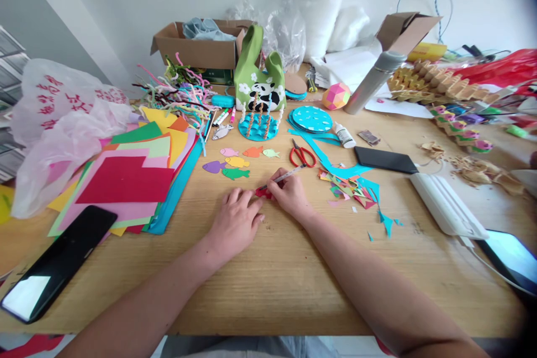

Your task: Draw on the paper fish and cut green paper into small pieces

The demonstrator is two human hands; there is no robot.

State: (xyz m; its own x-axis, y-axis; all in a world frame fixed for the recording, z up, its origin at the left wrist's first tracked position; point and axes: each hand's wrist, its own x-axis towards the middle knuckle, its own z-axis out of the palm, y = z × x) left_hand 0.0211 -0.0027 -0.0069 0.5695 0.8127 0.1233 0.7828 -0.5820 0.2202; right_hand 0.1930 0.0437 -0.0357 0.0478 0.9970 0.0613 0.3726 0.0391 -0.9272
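A small red paper piece (263,193) lies on the wooden table (268,279) between my hands. My right hand (289,193) is closed round a thin pen (287,174), its tip at the red paper. Spread beside it, my left hand (239,215) rests on the table, fingertips at the paper's left edge; it grips nothing. Just beyond are several paper fish, among them a purple one (213,166), a green one (235,173) and an orange one (253,151). Red-handled scissors (302,155) lie open past my right hand.
Coloured paper sheets (126,179) and a black phone (59,260) lie left. Paper scraps (350,190), a dark phone (385,160), a white power bank (448,204) and a grey bottle (375,83) are right. A green panda bag (260,81) and glue bottle (344,136) stand farther back.
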